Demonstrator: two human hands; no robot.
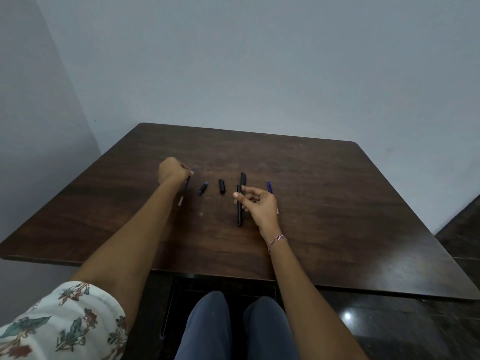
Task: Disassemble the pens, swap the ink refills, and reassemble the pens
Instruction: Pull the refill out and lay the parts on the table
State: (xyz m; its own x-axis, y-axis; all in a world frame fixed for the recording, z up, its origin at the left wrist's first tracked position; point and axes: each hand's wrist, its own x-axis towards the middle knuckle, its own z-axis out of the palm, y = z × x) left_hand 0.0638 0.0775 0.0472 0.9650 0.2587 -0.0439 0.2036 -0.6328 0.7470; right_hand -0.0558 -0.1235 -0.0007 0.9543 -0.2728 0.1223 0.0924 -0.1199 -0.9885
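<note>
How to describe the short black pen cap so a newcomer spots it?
On the dark brown wooden table, a row of pen parts lies mid-table. The short black plastic cap sits between a small blue-tipped black piece on its left and a long black pen barrel on its right. It alone is stubby and fully black.

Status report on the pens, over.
Left grip holds blue refill. Right grip holds black barrel. Second refill, second barrel, black cap, blue-tipped piece loose on table. Nothing in the way.
</note>
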